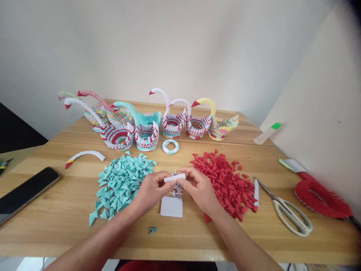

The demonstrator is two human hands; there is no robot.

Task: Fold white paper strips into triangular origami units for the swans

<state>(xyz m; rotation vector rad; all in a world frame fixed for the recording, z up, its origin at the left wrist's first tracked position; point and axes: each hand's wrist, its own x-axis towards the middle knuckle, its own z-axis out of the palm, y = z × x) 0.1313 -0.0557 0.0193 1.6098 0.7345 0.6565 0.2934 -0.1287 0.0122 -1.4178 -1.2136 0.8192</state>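
Between my two hands I hold a small folded strip of white paper (174, 178), level above the table. My left hand (153, 188) pinches its left end, and my right hand (199, 186) pinches the right end. Just below lies a stack of white paper rectangles (171, 207). Behind it is a small heap of folded white pieces (177, 191), partly hidden by my fingers. A pile of turquoise folded triangles (124, 184) spreads beside my left hand. Red folded triangles (225, 180) lie in a pile beside my right hand.
Several paper swans (173, 126) stand along the back, with a paper ring (170, 146) before them. A loose swan neck (86, 154) and a phone (28, 194) lie left. Scissors (287, 212), a red hairbrush (321, 195) and a green-tipped strip (267, 133) are right. A small clip (152, 230) lies in front.
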